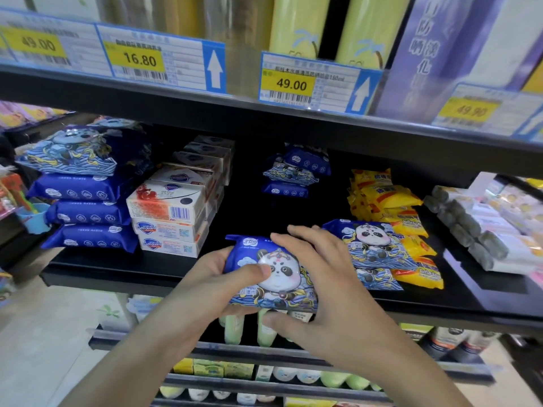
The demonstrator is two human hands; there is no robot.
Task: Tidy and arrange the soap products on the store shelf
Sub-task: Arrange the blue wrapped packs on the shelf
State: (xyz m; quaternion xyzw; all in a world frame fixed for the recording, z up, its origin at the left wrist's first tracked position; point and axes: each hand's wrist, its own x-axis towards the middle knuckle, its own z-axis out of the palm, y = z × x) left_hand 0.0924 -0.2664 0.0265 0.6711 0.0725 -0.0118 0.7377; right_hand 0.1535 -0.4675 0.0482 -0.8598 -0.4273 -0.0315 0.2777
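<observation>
A blue panda-print wipes pack (273, 277) is held at the front edge of the black shelf (117, 268). My left hand (214, 286) grips its left end, thumb across the panda face. My right hand (320, 292) grips its right side, fingers over the top and thumb under the bottom edge. Another panda pack (373, 254) lies just right of it on the shelf. White Safeguard soap boxes (170, 218) are stacked in a column to the left, with more boxes behind them. A pile of blue wipes packs (85, 201) stands at the far left.
Yellow soap packets (393, 218) are heaped right of the panda pack. Grey-and-white wrapped rolls (470, 227) line the far right. Small blue packs (293, 174) sit at the shelf's back. Price tags (291, 83) hang on the upper shelf edge; bottles fill the lower shelves.
</observation>
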